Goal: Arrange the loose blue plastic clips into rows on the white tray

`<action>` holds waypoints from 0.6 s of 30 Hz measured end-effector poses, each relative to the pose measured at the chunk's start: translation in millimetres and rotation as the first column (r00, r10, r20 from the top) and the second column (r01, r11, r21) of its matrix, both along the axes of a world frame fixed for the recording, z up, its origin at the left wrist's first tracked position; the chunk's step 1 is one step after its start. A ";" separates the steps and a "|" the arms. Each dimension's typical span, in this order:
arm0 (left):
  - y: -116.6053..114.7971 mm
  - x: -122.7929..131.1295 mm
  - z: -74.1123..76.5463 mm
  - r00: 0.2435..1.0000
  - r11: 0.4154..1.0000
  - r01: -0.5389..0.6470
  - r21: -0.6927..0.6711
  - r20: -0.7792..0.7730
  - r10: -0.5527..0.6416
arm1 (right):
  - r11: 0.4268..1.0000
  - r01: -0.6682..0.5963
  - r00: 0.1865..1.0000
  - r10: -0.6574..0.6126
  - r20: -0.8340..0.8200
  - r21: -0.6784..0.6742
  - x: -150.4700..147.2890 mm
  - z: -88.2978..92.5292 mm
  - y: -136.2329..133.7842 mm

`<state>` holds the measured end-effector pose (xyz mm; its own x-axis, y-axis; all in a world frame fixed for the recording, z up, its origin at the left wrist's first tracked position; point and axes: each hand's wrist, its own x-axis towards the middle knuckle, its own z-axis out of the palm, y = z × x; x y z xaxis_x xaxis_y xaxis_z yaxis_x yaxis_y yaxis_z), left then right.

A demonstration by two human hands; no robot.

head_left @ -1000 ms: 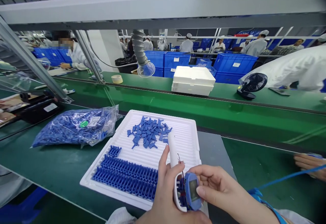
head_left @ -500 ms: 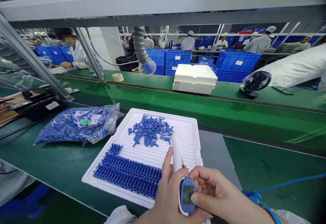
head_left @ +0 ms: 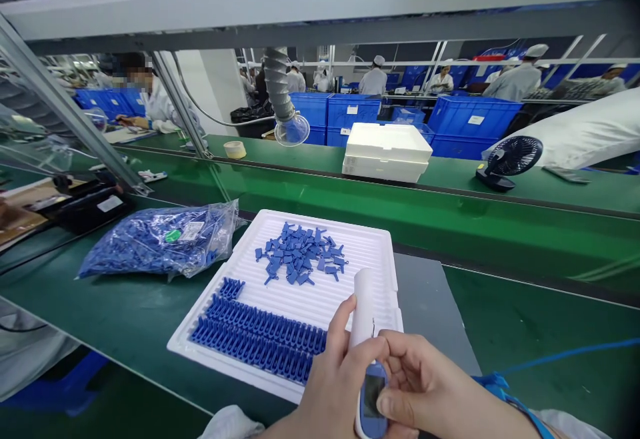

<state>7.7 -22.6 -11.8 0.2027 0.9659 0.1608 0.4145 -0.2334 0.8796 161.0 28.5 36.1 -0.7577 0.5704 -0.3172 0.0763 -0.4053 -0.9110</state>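
Both hands are closing around a white handheld device (head_left: 363, 306) at the near edge of the scene, over the near right corner of the white tray (head_left: 380, 252). The left hand (head_left: 333, 392) is wrapping its fingers round the white body. The right hand (head_left: 425, 389) is pinching the device's blue face piece (head_left: 371, 399) with the thumb pressing on it. Loose blue clips (head_left: 300, 262) are lying far on the tray, with rowed blue clips (head_left: 260, 339) nearer. A bag of blue parts (head_left: 160, 239) is lying left on the green counter (head_left: 525, 332).
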 end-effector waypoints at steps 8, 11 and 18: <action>10.2 -2.3 16.9 0.999 0.998 -0.024 -0.064 0.024 0.026 | 0.999 0.040 0.998 -0.038 -0.040 0.032 -3.4 -8.2 0.4; 9.7 -2.2 5.8 1.000 0.999 -0.004 0.034 0.023 0.004 | 1.000 0.025 0.999 -0.024 -0.035 0.014 -3.9 -6.0 0.7; 10.0 -16.9 -3.3 0.957 0.979 0.154 0.132 -0.268 -0.115 | 0.714 0.077 0.838 -0.424 0.342 0.696 46.4 5.9 22.4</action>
<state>-9.1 -12.7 -15.1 0.3828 0.8956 0.2268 0.5782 -0.4237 0.6973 207.4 50.9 42.0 -0.4200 0.9054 -0.0627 0.5243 0.1857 -0.8310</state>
